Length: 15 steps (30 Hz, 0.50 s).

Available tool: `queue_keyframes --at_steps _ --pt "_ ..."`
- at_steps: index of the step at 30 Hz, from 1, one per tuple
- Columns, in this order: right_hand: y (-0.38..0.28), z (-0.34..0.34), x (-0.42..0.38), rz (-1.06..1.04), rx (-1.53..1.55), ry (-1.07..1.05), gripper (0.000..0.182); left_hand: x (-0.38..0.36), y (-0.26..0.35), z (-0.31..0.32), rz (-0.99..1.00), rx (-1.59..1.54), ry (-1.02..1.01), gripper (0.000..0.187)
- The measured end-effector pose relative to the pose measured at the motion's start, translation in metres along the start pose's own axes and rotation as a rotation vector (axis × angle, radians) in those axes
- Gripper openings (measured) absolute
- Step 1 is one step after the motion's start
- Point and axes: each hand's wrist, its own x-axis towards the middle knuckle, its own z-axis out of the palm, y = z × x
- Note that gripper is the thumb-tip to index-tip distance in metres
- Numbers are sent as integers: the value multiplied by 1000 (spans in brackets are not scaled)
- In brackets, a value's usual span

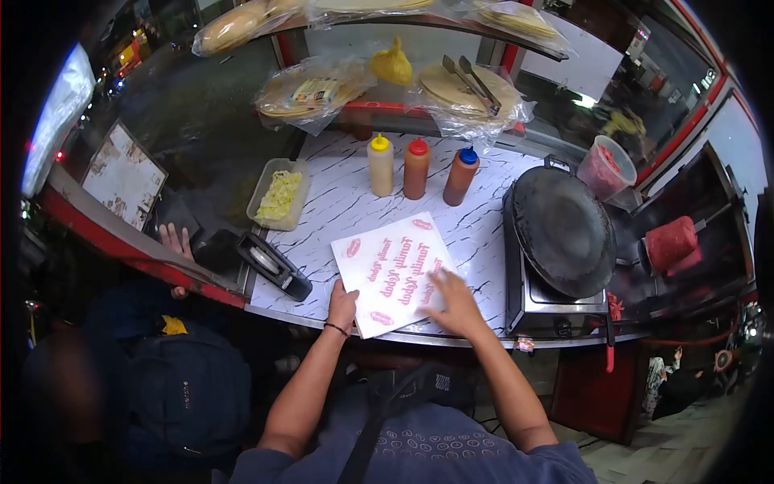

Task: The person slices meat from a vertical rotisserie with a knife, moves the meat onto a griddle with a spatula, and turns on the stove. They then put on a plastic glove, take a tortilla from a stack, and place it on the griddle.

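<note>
A white wrapping paper (393, 270) with red print lies on the marble-patterned counter (339, 202) near its front edge. My left hand (342, 305) rests at the paper's near-left corner, thumb on the sheet. My right hand (451, 300) lies flat on the paper's right part, fingers spread, pressing it down. Neither hand holds anything else.
Three sauce bottles (416, 168) stand behind the paper. A tray of shredded cabbage (280, 194) sits at left, a black tape dispenser (272, 264) near it. A round black griddle (563, 227) is at right. Bagged flatbreads with tongs (469, 82) lie behind. Another person's hand (172, 240) rests at far left.
</note>
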Motion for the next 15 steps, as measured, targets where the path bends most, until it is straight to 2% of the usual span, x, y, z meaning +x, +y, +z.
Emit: queue_keyframes --at_steps 1,2,3,4,6,7,9,10,12,14,15 --pt "21 12 8 147 78 156 64 2 -1 -3 -1 29 16 34" --pt "27 15 11 149 69 171 64 3 0 -1 1 56 26 34" --pt "33 17 14 161 213 91 63 4 0 4 83 156 64 34" --pt "34 14 17 168 356 10 63 21 -21 -1 249 304 108 41" --pt "18 -1 17 240 200 -74 62 19 7 7 193 653 125 49" --pt "17 -10 19 233 214 -8 60 31 12 3 209 647 121 49" --pt "19 -35 29 213 221 70 59 64 20 -13 230 635 -135 54" --pt "20 -55 39 126 214 172 55 76 31 -14 241 626 -134 54" --pt "5 -106 63 17 184 319 48 107 67 -7 245 857 -421 54" --pt "0 -149 102 -44 129 443 41 129 93 17 305 1043 -609 56" --pt "-4 -169 121 -102 118 504 39 132 106 33 295 1040 -607 56"
